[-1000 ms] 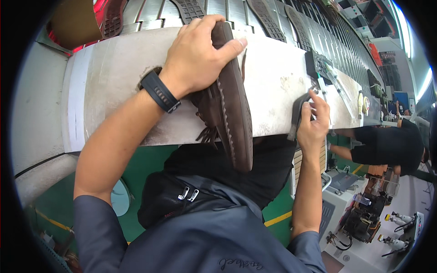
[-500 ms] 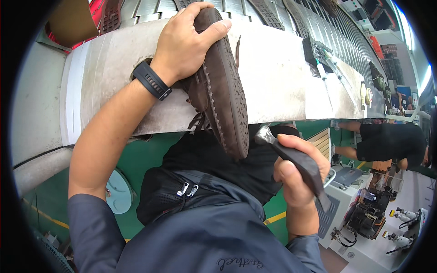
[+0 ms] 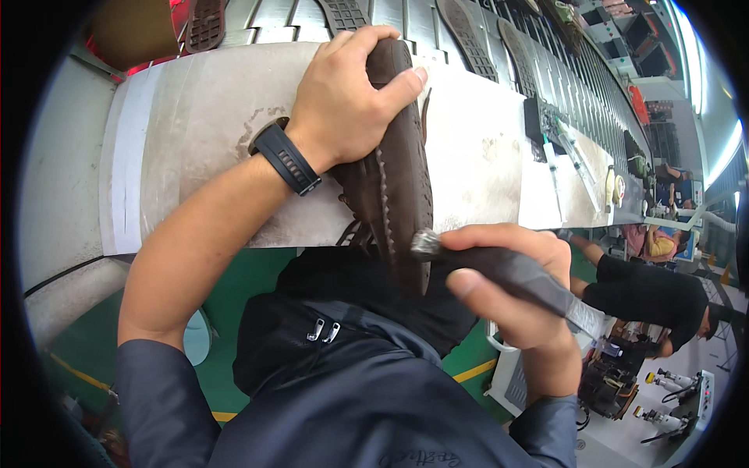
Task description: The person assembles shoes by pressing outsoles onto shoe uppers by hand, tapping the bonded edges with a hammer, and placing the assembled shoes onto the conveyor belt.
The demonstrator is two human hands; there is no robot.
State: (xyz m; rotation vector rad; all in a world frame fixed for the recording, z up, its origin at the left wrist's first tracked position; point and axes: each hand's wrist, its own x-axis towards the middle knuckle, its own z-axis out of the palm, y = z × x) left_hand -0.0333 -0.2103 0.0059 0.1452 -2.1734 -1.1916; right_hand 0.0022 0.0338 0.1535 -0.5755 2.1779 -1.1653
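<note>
A dark brown shoe (image 3: pixel 404 168) lies on its side across the near edge of the table (image 3: pixel 480 156), its sole side turned to the right and its near end jutting out over the person's lap. Pale stitching runs along the upper, and laces hang down on its left. The left hand (image 3: pixel 347 97) is wrapped around the shoe's far end, thumb over the sole side. The right hand (image 3: pixel 511 285) grips a dark-handled tool (image 3: pixel 507 273), whose silvery head is at the sole edge near the shoe's near end; whether it presses there is hard to tell. A black watch (image 3: pixel 285 158) circles the left wrist. On the table to the right lie a black block (image 3: pixel 534 118) and two slender syringe-like tubes (image 3: pixel 553 175). Beyond, brown soles (image 3: pixel 468 39) rest on a slatted metal conveyor (image 3: pixel 406 15). Farther right, a co-worker in black (image 3: pixel 644 295) bends forward.
</note>
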